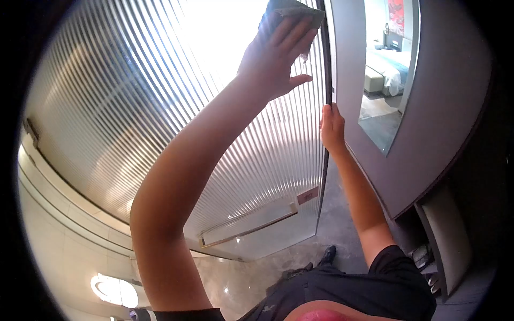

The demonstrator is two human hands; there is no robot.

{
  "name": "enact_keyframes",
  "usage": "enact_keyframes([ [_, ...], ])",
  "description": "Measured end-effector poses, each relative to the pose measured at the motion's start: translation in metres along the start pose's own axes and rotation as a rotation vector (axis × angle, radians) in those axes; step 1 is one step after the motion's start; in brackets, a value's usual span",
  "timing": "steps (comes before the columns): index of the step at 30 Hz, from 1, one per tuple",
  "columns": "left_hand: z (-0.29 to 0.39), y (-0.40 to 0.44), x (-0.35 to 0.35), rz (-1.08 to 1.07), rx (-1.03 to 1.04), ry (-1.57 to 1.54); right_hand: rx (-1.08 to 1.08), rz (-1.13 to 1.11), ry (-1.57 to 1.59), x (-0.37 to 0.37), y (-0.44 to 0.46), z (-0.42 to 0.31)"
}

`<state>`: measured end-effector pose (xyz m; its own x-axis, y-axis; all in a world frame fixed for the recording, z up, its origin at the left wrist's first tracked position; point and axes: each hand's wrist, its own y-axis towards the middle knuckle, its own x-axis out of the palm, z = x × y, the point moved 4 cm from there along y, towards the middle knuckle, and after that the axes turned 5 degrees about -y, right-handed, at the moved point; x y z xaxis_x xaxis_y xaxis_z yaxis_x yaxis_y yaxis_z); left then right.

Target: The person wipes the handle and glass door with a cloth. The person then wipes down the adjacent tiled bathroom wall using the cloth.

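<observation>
A dark grey cloth [286, 12] lies against the upper part of a ribbed glass door [214, 134]. My left hand [281, 53] holds it there, pressed to the glass, fingers stretched over the cloth and thumb out to the right. Part of the cloth is hidden by the fingers, and a corner hangs below them. Lower and to the right, my right hand [333, 129] is closed around the dark edge of the door [325, 91]. A long metal handle bar [249, 226] runs across the lower glass, with a small brownish label [308, 196] near its right end.
On the right, a wall mirror [385, 75] reflects a bed. A shelf unit [444, 241] with items in it stands at the lower right. Below are my shoe [327, 254] and a grey floor [235, 278]. At the lower left a lit round light [113, 290] shows.
</observation>
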<state>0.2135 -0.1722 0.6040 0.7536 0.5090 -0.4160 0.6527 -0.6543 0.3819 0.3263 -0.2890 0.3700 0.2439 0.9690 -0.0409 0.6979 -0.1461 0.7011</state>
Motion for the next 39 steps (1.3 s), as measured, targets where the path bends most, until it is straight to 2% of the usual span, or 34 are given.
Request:
enact_keyframes([
  [3, -0.018, -0.016, -0.005, 0.124, -0.039, -0.117, 0.035, 0.009, 0.040, 0.001, 0.002, 0.003],
  [6, -0.038, -0.032, -0.008, 0.058, -0.167, -0.074, -0.009, -0.009, 0.016, 0.000, 0.004, 0.009],
  [7, -0.048, -0.040, -0.003, 0.021, -0.168, -0.236, 0.010, -0.019, 0.028, 0.000, 0.004, 0.008],
  [8, -0.055, -0.047, -0.003, 0.034, -0.187, -0.235, 0.022, 0.011, 0.003, 0.001, 0.004, 0.010],
  [10, -0.071, -0.061, -0.015, 0.128, -0.374, -0.423, 0.038, -0.002, 0.018, -0.001, 0.002, 0.004],
  [11, -0.077, -0.076, -0.031, 0.193, -0.369, -0.623, 0.044, -0.003, 0.015, -0.001, 0.001, 0.004],
  [12, -0.082, -0.083, -0.017, 0.255, -0.390, -0.307, 0.050, -0.002, 0.012, -0.001, 0.001, 0.004],
  [14, -0.110, -0.103, -0.012, 0.290, -0.381, -0.367, 0.049, 0.004, 0.023, -0.001, 0.001, 0.002],
  [15, -0.116, -0.111, -0.019, 0.107, -0.495, -0.405, 0.043, 0.009, 0.037, -0.001, 0.001, 0.001],
  [16, -0.120, -0.124, -0.018, 0.195, -0.500, -0.319, 0.036, 0.015, 0.052, 0.000, -0.001, 0.002],
  [19, -0.132, -0.152, -0.023, 0.243, -0.555, -0.241, 0.064, 0.014, 0.091, -0.001, 0.002, 0.003],
  [24, -0.159, -0.192, -0.022, 0.107, -0.629, -0.198, 0.062, 0.033, 0.158, 0.000, -0.001, -0.003],
  [25, -0.161, -0.198, -0.020, 0.098, -0.627, -0.176, 0.163, -0.068, 0.044, -0.005, 0.000, 0.003],
  [28, -0.162, -0.204, -0.019, 0.093, -0.616, -0.188, -0.284, 0.240, -0.375, 0.000, -0.010, -0.028],
  [30, -0.164, -0.207, -0.010, 0.229, -0.524, -0.137, -0.430, 0.155, -0.493, 0.001, -0.020, -0.054],
  [31, -0.163, -0.207, -0.016, 0.202, -0.557, -0.183, -0.527, 0.156, -0.578, 0.005, -0.025, -0.074],
  [32, -0.167, -0.209, -0.008, 0.310, -0.482, -0.108, -0.623, 0.158, -0.661, 0.010, -0.030, -0.088],
  [34, -0.174, -0.216, 0.015, 0.520, -0.326, 0.039, -0.697, 0.012, -0.672, 0.022, -0.035, -0.097],
  [39, -0.164, -0.224, 0.020, 0.508, -0.344, -0.021, -0.761, -0.242, -0.674, 0.050, -0.056, -0.109],
])
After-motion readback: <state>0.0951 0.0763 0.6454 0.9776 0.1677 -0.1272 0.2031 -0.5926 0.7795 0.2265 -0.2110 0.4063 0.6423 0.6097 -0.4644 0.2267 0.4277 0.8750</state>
